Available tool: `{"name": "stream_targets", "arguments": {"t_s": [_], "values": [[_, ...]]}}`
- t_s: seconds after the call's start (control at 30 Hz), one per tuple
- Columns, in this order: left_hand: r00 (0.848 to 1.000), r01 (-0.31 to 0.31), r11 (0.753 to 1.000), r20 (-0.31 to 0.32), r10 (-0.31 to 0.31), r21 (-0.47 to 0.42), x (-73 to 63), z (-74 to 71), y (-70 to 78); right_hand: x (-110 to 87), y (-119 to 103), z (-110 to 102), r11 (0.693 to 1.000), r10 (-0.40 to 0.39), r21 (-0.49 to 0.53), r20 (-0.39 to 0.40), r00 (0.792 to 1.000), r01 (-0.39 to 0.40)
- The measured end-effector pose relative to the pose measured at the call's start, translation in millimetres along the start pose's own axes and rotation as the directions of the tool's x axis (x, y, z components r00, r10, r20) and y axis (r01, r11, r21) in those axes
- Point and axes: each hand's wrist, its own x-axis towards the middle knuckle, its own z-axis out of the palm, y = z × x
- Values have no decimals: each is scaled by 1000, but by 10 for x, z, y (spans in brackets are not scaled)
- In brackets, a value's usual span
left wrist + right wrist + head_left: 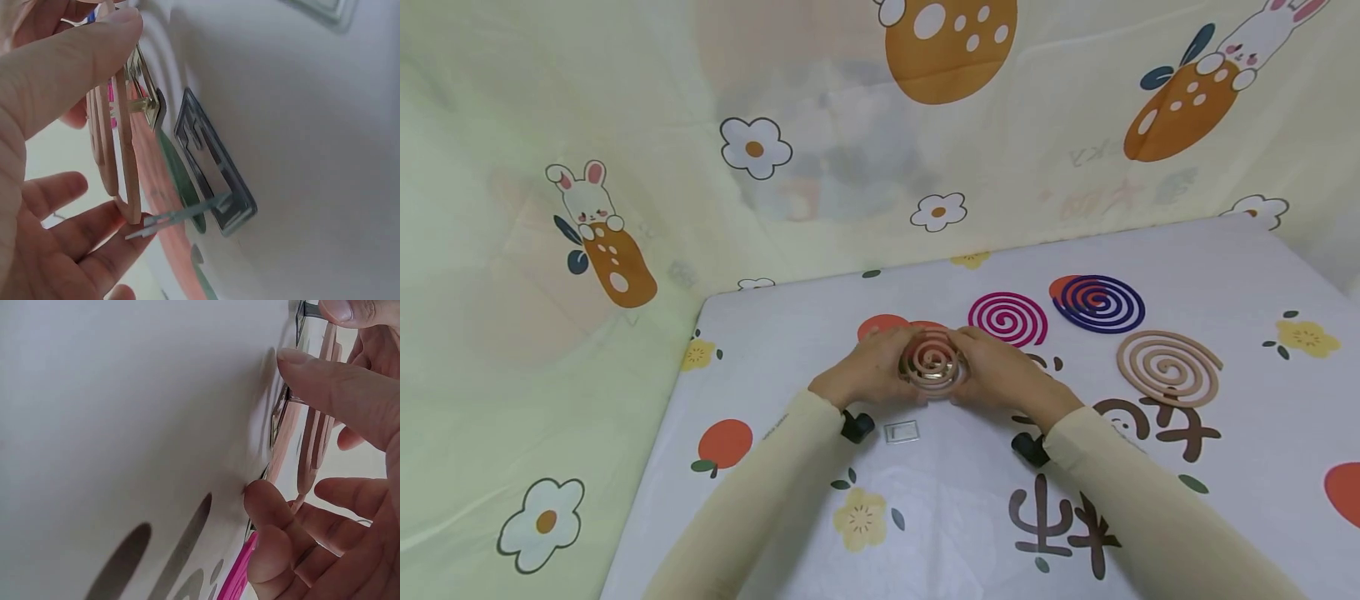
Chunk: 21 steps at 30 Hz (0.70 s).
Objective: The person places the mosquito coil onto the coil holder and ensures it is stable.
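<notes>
Between both hands, a tan mosquito coil [932, 359] is held level, close above the table. My left hand [871, 369] grips its left side, thumb [94, 56] on the near side and fingers [94, 231] spread along the far side. On the right side, my right hand [1000, 373] holds the coil between thumb and fingers. Under the coil are small metal coil stands; one stand [215, 162] has a strip bent up towards the coil, and another, gold-toned stand [150, 103] has a post reaching it. The palms hide part of the rim.
A flat metal stand [902, 432] lies nearer me on the white patterned tablecloth [955, 508]. Right of the hands lie a magenta coil [1007, 319], a dark blue coil [1099, 304] and another tan coil [1169, 367]. A printed cloth wall [835, 225] rises behind the table.
</notes>
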Motion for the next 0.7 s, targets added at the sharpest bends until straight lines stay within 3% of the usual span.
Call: {"name": "stream_targets", "arguments": {"t_s": [0.17, 0.33, 0.7], "values": [[1000, -4, 1000, -5, 4, 1, 10, -17, -53, 61, -8, 19, 1000, 21, -1, 11, 1000, -21], [1000, 10, 1000, -8, -10, -11, 22, -28, -85, 115, 11, 32, 1000, -7, 1, -9, 1000, 7], [999, 41, 999, -6, -41, -4, 49, -47, -147, 206, -8, 56, 998, 63, -4, 14, 998, -63]]}}
